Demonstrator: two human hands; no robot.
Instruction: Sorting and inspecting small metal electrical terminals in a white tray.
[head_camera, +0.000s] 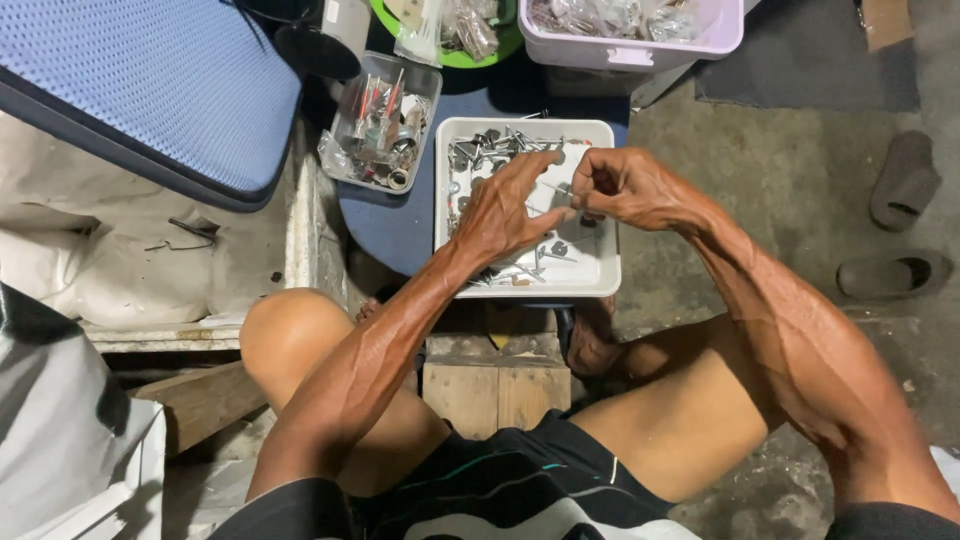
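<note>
Rough concrete floor surrounds a seated person working over a low blue stool. At its left edge sits a clear plastic box of small tools (378, 122); at centre, a white square tray of metal screws and fittings (590, 272). Above it, the left hand (508, 208) and right hand (622, 185) pinch a thin metal pin (560, 188) between fingertips, seemingly fitting a part too small to identify. Bins at the top are cut off.

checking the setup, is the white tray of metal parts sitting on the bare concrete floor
No, the white tray rests on a blue padded seat, under both the left hand and right hand.
</note>
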